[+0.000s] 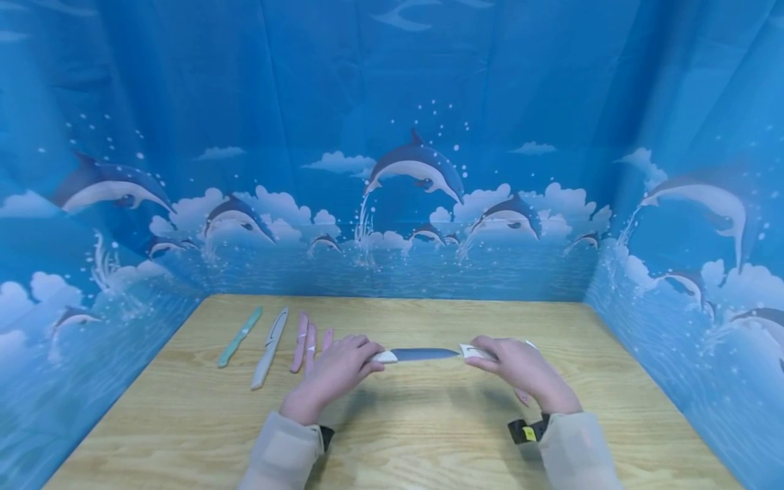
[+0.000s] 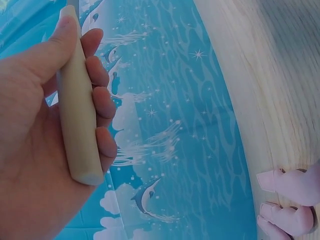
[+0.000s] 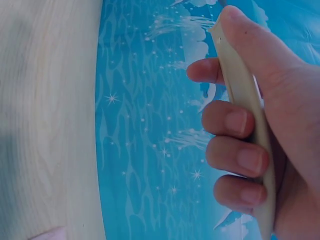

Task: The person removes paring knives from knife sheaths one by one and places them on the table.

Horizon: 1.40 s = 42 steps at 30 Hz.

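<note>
My left hand (image 1: 339, 367) grips a knife by its cream handle (image 2: 80, 120), the fingers curled round it. The dark blade (image 1: 424, 354) points right, level above the table. In my right hand (image 1: 527, 371) is a matching cream blade sheath (image 3: 239, 82), held between thumb and curled fingers. The blade tip is at the sheath's mouth; whether it touches or has entered, I cannot tell. Beneath and beside the left hand lie several pink knives (image 1: 299, 342), partly covered by it in the head view. A pink piece (image 1: 522, 397) shows below the right wrist, mostly hidden.
On the left of the wooden table (image 1: 429, 435) lie a green knife (image 1: 240, 337) and a longer pale grey knife (image 1: 270, 347). A blue dolphin-printed curtain (image 1: 318, 82) encloses the back and sides. Black camera straps (image 1: 528, 430) are on both wrists.
</note>
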### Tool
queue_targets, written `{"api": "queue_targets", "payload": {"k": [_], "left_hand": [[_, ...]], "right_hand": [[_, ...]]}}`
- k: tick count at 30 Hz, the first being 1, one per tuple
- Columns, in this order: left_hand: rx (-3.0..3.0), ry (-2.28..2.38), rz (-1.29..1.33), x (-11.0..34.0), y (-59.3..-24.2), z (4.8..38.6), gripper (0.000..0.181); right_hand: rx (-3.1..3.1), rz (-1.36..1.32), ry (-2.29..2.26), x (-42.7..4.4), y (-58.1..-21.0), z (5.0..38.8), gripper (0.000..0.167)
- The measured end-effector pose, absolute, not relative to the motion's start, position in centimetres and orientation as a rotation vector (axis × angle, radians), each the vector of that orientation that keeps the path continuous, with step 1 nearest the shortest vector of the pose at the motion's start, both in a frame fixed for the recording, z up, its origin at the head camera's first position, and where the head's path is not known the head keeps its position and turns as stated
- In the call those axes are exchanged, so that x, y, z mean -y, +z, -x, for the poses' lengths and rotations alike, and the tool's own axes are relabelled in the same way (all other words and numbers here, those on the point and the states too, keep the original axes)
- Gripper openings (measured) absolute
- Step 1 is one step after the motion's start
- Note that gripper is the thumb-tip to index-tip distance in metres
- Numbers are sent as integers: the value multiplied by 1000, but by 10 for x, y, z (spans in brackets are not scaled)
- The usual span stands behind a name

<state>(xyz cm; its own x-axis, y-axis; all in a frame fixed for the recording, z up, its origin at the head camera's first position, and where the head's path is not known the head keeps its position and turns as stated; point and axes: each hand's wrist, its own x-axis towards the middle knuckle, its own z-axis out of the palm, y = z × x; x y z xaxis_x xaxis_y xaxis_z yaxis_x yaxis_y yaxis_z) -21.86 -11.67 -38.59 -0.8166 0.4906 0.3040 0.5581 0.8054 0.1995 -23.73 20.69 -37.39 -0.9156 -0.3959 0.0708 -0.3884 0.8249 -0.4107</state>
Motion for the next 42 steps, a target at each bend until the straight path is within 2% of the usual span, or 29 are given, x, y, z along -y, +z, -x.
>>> {"api": "queue_targets", "payload": {"k": [7,20,33,42], "left_hand": [[2779,-443,779,117,-385,220,33],[2789,-565,660,114,-386,220,23],[2831,-601,660,111,-386,223,25],[2845,-693,677,106,-393,225,26]], "right_hand": [[-3097,723,-523,-214,-374,242,44],[-3158,567,-482,-215,-372,243,42],[-3097,492,-499,-215,-371,245,39],[-2897,356,-853,-211,-379,236,39]]}}
